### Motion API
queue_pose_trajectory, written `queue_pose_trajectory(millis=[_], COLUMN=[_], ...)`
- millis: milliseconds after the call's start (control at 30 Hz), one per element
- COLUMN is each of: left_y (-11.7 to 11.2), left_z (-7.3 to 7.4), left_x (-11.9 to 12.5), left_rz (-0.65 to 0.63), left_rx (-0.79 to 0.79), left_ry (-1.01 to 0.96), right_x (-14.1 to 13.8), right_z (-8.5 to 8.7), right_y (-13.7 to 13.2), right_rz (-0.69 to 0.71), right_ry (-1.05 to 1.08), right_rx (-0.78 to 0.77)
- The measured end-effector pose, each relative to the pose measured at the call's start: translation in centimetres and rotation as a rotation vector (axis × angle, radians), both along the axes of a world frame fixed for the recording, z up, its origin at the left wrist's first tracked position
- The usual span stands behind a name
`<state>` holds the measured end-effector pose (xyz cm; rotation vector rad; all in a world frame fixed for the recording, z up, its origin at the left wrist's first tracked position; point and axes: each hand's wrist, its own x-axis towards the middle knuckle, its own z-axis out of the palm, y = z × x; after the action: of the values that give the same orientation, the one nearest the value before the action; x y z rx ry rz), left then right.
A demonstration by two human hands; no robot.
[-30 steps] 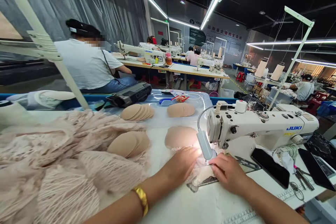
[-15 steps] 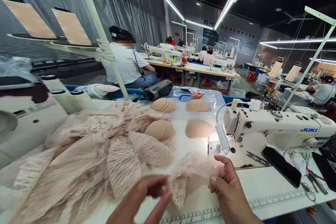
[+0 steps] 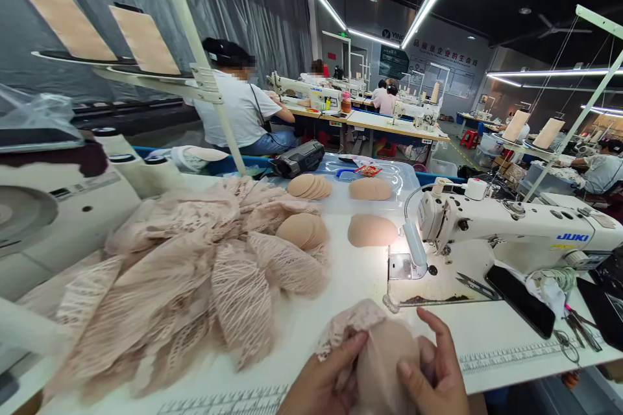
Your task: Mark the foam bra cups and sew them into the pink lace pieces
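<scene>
A small beige lace fabric piece is held between my two hands near the front edge of the table. My left hand is closed on its lace-edged left side, thumb on top. My right hand grips the smooth right side with the thumb, while its index finger sticks up free. A smooth rounded layer shows under sheer cloth; whether it is a separate pad I cannot tell. To the left lies a heap of beige lace fabric. Beige oval pads rest in a stack on it, and more oval pads lie beside the machine.
A white sewing machine with a lit lamp stands at right. Thread snips, a black phone and scissors lie by it. A clear plastic tray sits behind. A co-worker sits beyond at left.
My left hand has moved right and now grips the lace piece. The piece has come nearer and lower, with its smooth side turned up. The view has shifted slightly.
</scene>
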<state>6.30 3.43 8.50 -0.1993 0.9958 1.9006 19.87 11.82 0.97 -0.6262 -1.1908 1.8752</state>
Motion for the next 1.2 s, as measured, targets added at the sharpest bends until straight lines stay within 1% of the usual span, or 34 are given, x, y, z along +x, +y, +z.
queue_pose_trajectory(millis=[67,100,133,267,367,467,533,600,667,800,933,1200], left_y=[0.1,0.1,0.1,0.0,0.2,0.7,1.0,1.2,1.1,0.8,0.9,1.2], left_z=[-0.2,-0.2,0.0,1.0,1.4,1.1,0.7,0.3,-0.1,-0.5,0.0,1.0], left_x=[-0.3,-0.3,-0.2,1.0,1.5,1.1,0.7,0.5,0.5,0.7,0.9,1.3], left_rz=[-0.031,-0.037,-0.031,-0.021,-0.062,-0.116,-0.096,-0.042,-0.031,-0.107,-0.153,-0.134], left_rx=[-0.059,-0.074,-0.065,0.100,0.139,0.116,0.078,0.047,0.037,0.081,0.105,0.070], left_ry=[-0.160,-0.209,-0.217,-0.027,0.041,-0.018,-0.079,-0.115,-0.133,-0.135,-0.096,-0.063], right_x=[-0.5,-0.7,-0.8,-0.7,-0.4,0.0,0.2,0.4,0.4,0.4,0.3,0.3], right_z=[0.8,1.1,1.1,0.3,-0.5,-1.0,-1.1,-1.2,-1.1,-0.8,-0.6,-0.6], right_y=[1.2,1.6,1.8,1.4,1.2,1.6,1.9,2.1,2.1,1.9,1.7,2.1], right_rz=[-0.047,-0.057,-0.059,-0.024,-0.006,-0.015,-0.026,-0.028,-0.016,-0.018,-0.060,-0.087], right_ry=[0.006,0.017,0.032,0.042,-0.003,-0.031,-0.033,-0.029,-0.028,-0.060,-0.067,-0.070], right_rx=[-0.032,-0.049,-0.062,-0.033,0.023,0.041,0.047,0.054,0.065,0.115,0.123,0.111])
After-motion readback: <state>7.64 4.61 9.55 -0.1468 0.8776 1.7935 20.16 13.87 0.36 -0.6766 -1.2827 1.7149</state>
